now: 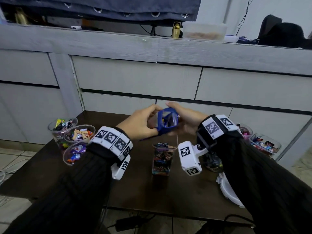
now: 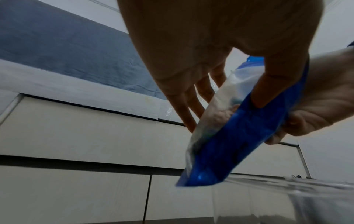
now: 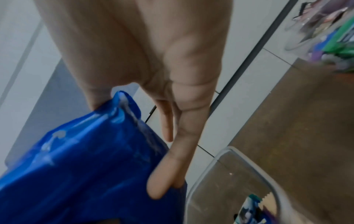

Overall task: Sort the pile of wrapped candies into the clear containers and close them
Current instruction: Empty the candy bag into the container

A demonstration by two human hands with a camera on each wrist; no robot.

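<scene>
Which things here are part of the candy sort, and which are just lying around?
In the job:
blue bag, held by left hand and right hand
tall container
cups of candy
white lid

Lying about:
tub on the counter
gold figure
black cloth

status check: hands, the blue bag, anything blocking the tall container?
Left hand and right hand both grip the blue bag, mouth held open. Bag above the tall container, part-filled, unlidded. Nothing blocking.

A blue bag (image 1: pixel 167 121), mouth open, hangs above a tall candy-filled clear container (image 1: pixel 162 159).
</scene>
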